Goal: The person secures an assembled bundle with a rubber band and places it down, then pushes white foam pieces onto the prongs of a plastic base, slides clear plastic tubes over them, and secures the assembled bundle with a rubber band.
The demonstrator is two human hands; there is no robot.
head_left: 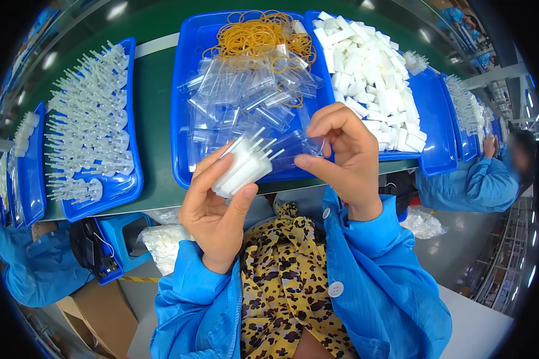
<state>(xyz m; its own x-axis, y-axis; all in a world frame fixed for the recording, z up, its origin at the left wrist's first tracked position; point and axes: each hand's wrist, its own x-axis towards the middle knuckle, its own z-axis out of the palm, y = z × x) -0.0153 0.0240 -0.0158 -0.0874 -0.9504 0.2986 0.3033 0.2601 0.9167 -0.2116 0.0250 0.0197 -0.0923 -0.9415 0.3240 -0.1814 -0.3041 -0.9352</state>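
My left hand [214,215] is closed around a bundle of white plastic pieces [243,172], with several thin white stems poking out at its upper right. Between thumb and fingers, my right hand [350,161] pinches a clear plastic sleeve [293,146] beside the stem ends. Whether the sleeve covers any stem tip I cannot tell. Both hands are over the front of a blue tray [177,128], where clear plastic sleeves [245,90] lie in a loose heap. Behind them in the same tray is a pile of tan rubber bands [260,36].
To the right, a blue tray [434,119] holds a heap of white blocks [371,78]. At left, another blue tray [136,167] carries rows of stemmed white pieces [90,125]. People in blue sleeves [473,182] sit on both sides along the green table [156,78].
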